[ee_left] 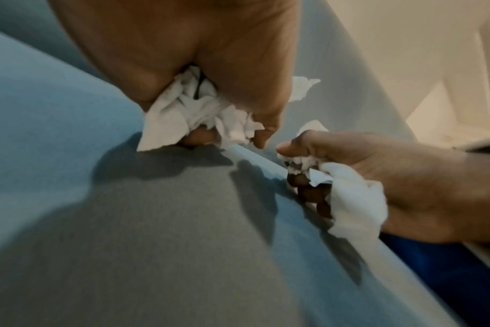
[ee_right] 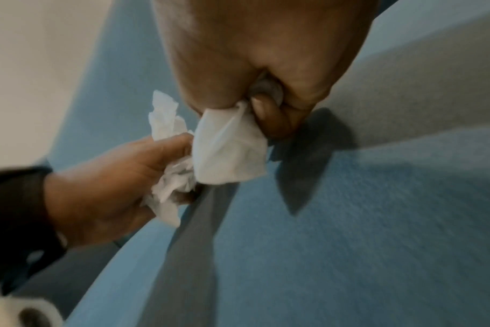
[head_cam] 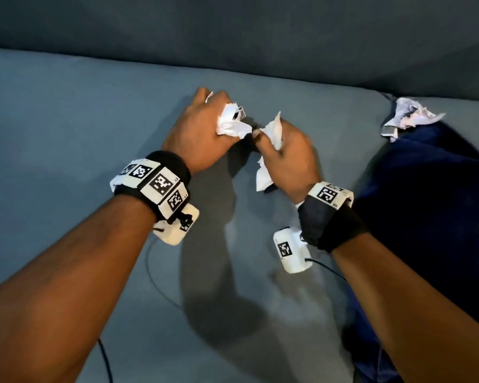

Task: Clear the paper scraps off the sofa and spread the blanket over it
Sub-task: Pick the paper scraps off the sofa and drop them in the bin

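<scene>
Both hands hover close together over the blue-grey sofa seat. My left hand grips a crumpled wad of white paper scraps, the same wad showing under its palm. My right hand holds its own white paper scraps, with a piece hanging below the palm. The two thumbs almost meet. A dark blue blanket lies bunched on the seat at the right. One more crumpled paper scrap rests at the blanket's far edge.
The sofa backrest runs across the top of the head view. Thin black cables trail from the wrist cameras over the seat. A pale wall shows beyond the sofa in the wrist views.
</scene>
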